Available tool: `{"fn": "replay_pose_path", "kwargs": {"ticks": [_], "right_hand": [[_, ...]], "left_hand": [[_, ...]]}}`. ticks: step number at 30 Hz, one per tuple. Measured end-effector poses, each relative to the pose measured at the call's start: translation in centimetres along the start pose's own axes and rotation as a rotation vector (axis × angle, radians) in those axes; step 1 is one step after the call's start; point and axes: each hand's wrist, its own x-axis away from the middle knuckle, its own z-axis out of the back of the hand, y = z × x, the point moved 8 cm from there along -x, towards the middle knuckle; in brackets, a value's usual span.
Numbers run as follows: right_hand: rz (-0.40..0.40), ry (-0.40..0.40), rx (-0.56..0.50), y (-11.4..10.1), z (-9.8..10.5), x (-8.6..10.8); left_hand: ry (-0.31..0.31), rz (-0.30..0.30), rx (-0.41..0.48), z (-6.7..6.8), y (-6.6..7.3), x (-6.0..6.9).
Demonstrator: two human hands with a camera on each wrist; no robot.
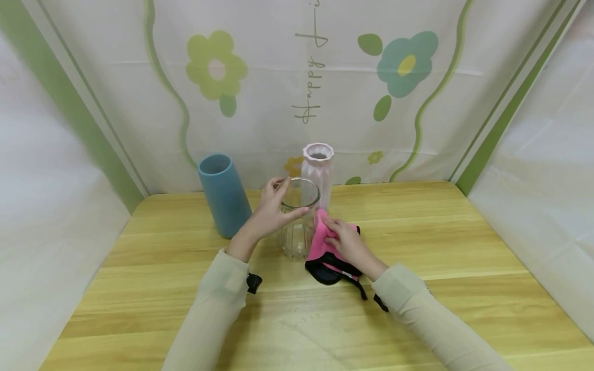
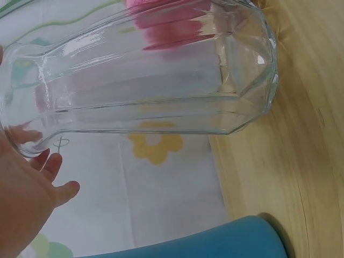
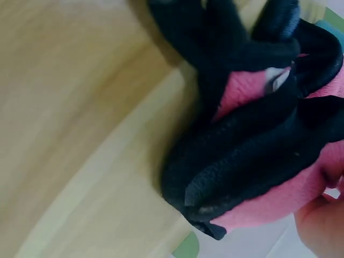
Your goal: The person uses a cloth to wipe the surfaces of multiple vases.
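Note:
My left hand [image 1: 271,208] holds a clear glass vase [image 1: 297,234] by its rim, the thumb on the near side and fingers at the far left. The vase stands upright; its ribbed wall and faceted base [image 2: 252,75] show in the left wrist view. Just to its right, my right hand [image 1: 349,242] pinches a soft pink cloth item with black trim [image 1: 319,245] between thumb and fingers. Black bands and a strap hang from its lower part, and its folds [image 3: 242,156] fill much of the right wrist view. Its exact kind cannot be told.
A tall blue vase [image 1: 225,198] stands to the left of the glass one. Behind the glass, a pale pink pleated vase [image 1: 320,175] is partly covered. All are on a wooden table [image 1: 445,309] with a flower-printed curtain [image 1: 260,103] along the back.

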Motion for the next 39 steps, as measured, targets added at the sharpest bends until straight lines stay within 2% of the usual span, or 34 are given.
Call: {"fn": "replay_pose_path", "kwargs": {"ticks": [6, 12, 16, 22, 31, 34, 39], "right_hand": [[0.076, 0.111, -0.064, -1.0, 1.3, -0.4], [0.121, 0.196, -0.169, -2.1, 2.5, -0.6], [0.123, 0.194, -0.185, -2.4, 2.6, -0.6], [0.107, 0.178, -0.156, -2.1, 2.2, -0.5], [-0.003, 0.008, -0.021, 0.0, 0.1, 0.1], [0.013, 0.026, -0.025, -0.1, 0.3, 0.0], [0.067, 0.103, -0.073, -1.0, 1.3, -0.2]], "left_hand": [[-0.008, 0.002, -0.068, 0.1, -0.1, 0.1], [-0.059, -0.004, -0.071, 0.1, 0.0, 0.1], [-0.087, -0.003, -0.037, 0.0, -0.1, 0.1], [-0.083, -0.014, -0.016, 0.1, 0.0, 0.1], [-0.058, -0.010, 0.020, 0.0, 0.0, 0.1], [-0.042, -0.013, 0.021, 0.0, 0.0, 0.0], [-0.032, -0.026, 0.007, 0.3, 0.1, 0.1]]}}
